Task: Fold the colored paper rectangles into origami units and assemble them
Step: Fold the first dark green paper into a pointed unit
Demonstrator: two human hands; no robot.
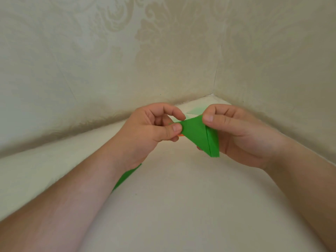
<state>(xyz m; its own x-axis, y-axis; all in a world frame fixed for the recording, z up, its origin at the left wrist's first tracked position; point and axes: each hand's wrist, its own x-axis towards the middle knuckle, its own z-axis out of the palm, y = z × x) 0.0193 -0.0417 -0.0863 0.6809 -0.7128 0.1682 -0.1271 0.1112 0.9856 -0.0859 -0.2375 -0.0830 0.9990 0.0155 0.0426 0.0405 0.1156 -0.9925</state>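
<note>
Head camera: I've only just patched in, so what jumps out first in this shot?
The bright green folded paper triangle held up in mid-frame stands out first, pinched at its left tip by the left hand and at its upper right edge by the right hand. A second green paper piece lies on the pale table, partly hidden under the left wrist. A sliver of something orange peeks out behind the triangle's left tip.

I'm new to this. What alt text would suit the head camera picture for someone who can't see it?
Two bare hands hold a folded green paper triangle above a pale surface, the left hand pinching its left tip, the right hand its right edge. Another green paper lies under the left wrist.
</note>
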